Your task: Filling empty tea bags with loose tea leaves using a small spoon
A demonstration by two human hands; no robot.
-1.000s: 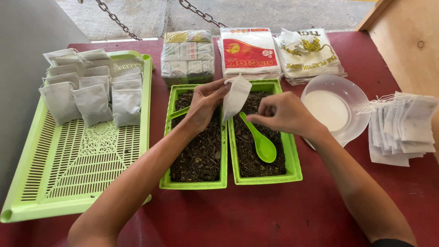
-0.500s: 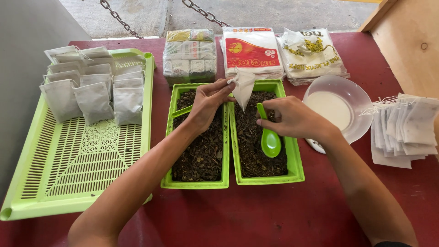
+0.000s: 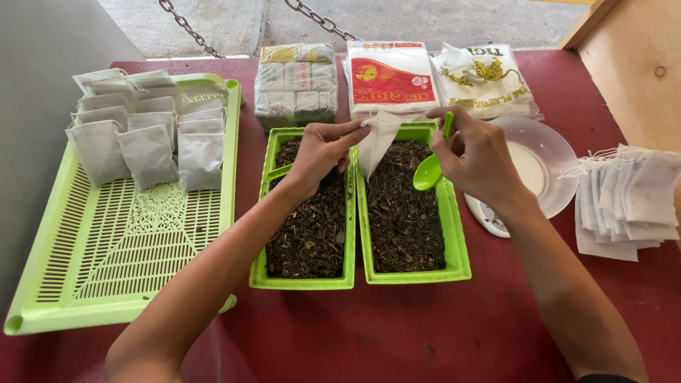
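Red worktop (image 3: 397, 333) carries everything, with grey concrete floor and two chains beyond its far edge. Nearest the viewer, both bare forearms reach in from the bottom. Under the hands sit two green trough trays of dark loose tea leaves side by side: the left tea tray (image 3: 305, 280) below the left hand, the right tea tray (image 3: 415, 275) below and between the two hands.

The left hand (image 3: 319, 152) has its fingers (image 3: 352, 131) pinched on the top edge of a small white filter bag (image 3: 376, 142), which hangs point-down over the right tea tray, just above the leaves. Just right of that bag, the right hand (image 3: 479, 156) has its fingers closed around the handle of a green plastic spoon (image 3: 430, 167); the spoon is lifted clear of the leaves, bowl down and tilted toward the bag, not touching it.

Right of the right hand lies a clear plastic bowl (image 3: 553, 152), and further right a stack of empty white bags (image 3: 628, 202). Well left of the left hand, a green slatted tray (image 3: 128, 248) holds rows of filled white bags (image 3: 142, 131) at its far end. Beyond the fingers, along the far edge, stand a wrapped block of tea packets (image 3: 294, 85), a red-and-white packet (image 3: 390, 78) and a white plastic packet (image 3: 486, 81).
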